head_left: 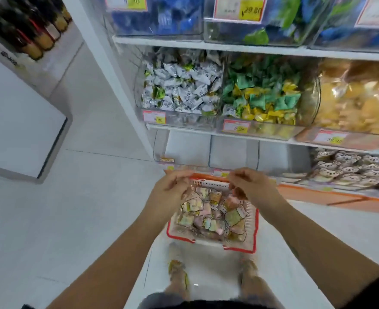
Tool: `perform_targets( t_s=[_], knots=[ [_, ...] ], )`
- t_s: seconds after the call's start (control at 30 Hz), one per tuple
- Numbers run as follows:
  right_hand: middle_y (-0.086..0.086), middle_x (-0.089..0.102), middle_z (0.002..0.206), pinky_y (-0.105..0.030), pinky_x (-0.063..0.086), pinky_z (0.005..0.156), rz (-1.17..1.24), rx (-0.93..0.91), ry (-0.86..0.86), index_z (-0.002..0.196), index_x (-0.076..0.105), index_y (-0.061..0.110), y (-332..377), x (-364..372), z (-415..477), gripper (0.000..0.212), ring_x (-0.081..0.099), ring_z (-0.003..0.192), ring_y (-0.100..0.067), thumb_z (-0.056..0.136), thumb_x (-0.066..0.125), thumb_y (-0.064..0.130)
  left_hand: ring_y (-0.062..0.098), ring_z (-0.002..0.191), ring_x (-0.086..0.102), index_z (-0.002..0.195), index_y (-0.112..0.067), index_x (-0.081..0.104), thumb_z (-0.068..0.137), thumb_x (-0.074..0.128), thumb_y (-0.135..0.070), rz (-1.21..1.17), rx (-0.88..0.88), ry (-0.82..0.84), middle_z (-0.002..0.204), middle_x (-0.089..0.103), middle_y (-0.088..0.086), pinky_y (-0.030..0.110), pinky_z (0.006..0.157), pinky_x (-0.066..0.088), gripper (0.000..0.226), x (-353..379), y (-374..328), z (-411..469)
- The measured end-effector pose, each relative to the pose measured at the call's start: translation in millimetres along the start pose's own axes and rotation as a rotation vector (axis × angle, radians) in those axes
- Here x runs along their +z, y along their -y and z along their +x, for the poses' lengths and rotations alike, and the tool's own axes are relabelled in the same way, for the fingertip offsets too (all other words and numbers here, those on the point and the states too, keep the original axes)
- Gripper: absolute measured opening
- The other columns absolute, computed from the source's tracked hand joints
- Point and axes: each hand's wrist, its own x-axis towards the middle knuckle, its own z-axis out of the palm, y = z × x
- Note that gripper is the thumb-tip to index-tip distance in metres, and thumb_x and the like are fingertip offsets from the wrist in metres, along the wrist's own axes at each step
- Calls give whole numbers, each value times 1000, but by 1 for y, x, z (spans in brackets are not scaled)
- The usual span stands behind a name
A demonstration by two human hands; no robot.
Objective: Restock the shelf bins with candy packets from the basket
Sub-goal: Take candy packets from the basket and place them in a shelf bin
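Observation:
A red basket [254, 228] stands on the white floor in front of the shelf. Above it hangs a clear bag of pastel candy packets [211, 216]. My left hand [169, 188] pinches the bag's top edge on the left. My right hand [251, 186] pinches the top edge on the right. On the lowest shelf, just beyond my hands, stand three clear bins [231, 152] that look almost bare. A single packet [166, 160] lies in the leftmost one.
The middle shelf holds bins of white packets [179, 88], green and yellow packets [264, 97] and yellow snacks [358, 99]. A bin of bear-print packets [344, 170] sits low on the right. A white cabinet [21, 134] stands at the left. My feet [177, 270] are near the basket.

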Motion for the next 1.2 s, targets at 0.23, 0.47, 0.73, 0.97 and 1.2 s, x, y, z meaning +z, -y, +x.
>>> perform_targets(
  t_s=[0.23,0.47,0.73,0.97,1.2],
  knots=[
    [-4,70,74,-21,52,60,-12,113,-18,93,71,12,-54,33,10,9,60,60,-11,96,63,16,2,84,68,104,-27,69,102,50,-15,61,-108,56,92,74,-10,20,79,50,23,-13,56,35],
    [-4,71,78,-22,51,64,-48,195,12,96,69,11,-120,31,53,11,59,61,-9,98,62,20,0,83,68,104,-31,68,103,49,-16,64,-130,67,96,72,-11,17,79,50,25,17,118,74],
    [3,74,75,-28,55,72,-151,212,-46,93,69,18,-245,56,149,8,64,62,-8,95,65,25,14,94,67,105,-33,66,104,49,-17,203,-114,153,106,69,-5,20,83,53,23,22,257,167],
    [1,74,82,-42,59,82,-217,177,-24,93,68,20,-355,110,243,9,66,69,-12,97,63,26,26,96,68,107,-44,58,104,48,-27,505,5,203,115,64,-12,27,75,52,21,6,380,259],
    [2,70,90,-35,56,79,-459,-33,49,95,66,20,-395,131,309,8,70,81,-17,97,62,27,6,100,56,135,-28,57,103,52,-28,849,152,355,120,58,-11,13,72,42,33,16,438,321]
  ],
)
